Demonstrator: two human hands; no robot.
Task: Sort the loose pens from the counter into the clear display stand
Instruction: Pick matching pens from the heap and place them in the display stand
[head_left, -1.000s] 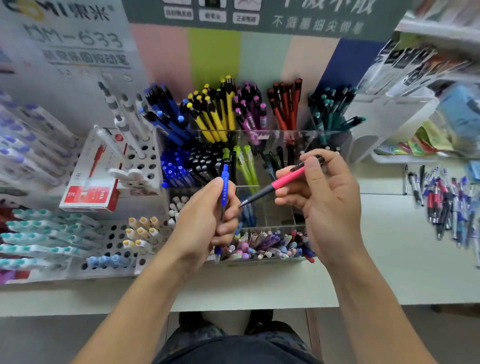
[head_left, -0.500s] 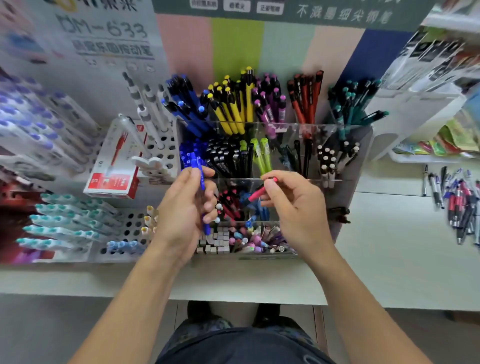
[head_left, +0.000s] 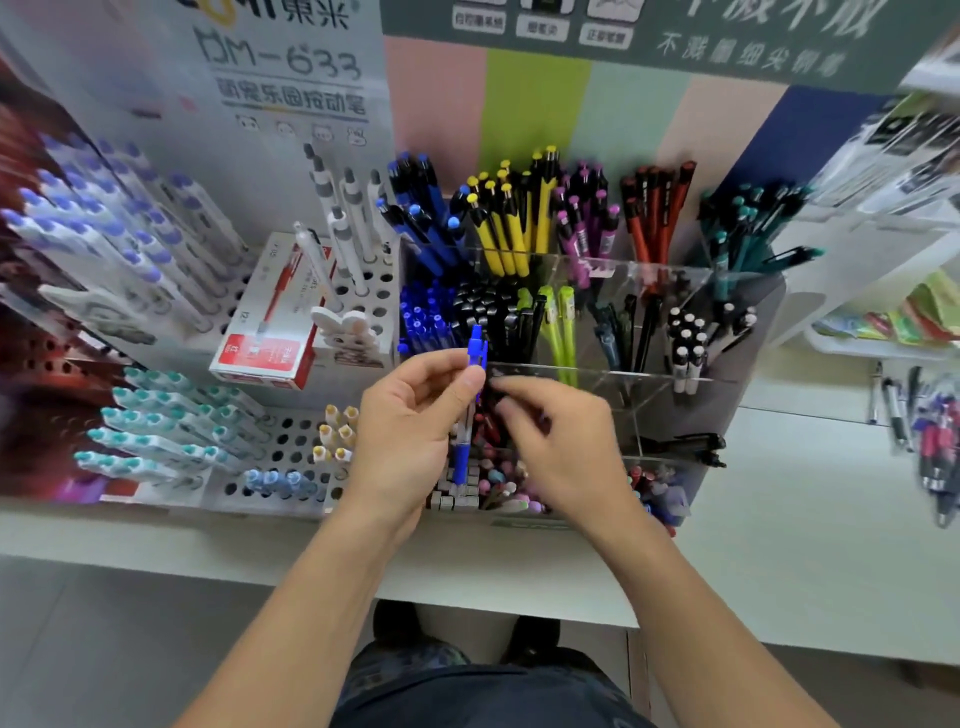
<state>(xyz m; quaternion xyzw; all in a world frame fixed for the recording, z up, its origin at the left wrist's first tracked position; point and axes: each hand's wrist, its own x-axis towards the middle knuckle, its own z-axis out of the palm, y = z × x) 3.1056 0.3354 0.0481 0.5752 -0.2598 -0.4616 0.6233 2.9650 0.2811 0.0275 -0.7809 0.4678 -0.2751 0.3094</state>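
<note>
The clear display stand (head_left: 670, 291) stands at the back of the white counter (head_left: 810, 519), its compartments filled with pens sorted by colour. My left hand (head_left: 410, 431) pinches a blue pen (head_left: 475, 348) upright, in front of the stand's blue and black compartments. My right hand (head_left: 566, 452) is blurred and reaches over the lower middle compartments, fingertips close to the blue pen. No pink pen shows in it; whether it holds anything is hidden. Several loose pens (head_left: 930, 441) lie on the counter at far right.
A white perforated pen holder (head_left: 291, 447) with teal and purple pens fills the left side. A red pen box (head_left: 270, 332) leans against it. A black pen (head_left: 691, 447) lies by the stand's right side. The counter's front edge runs just below my wrists.
My right hand has carried the pink pen down into the stand's lower middle area, and the pen is no longer visible. My left hand has kept the blue pen, shifting slightly toward the stand.
</note>
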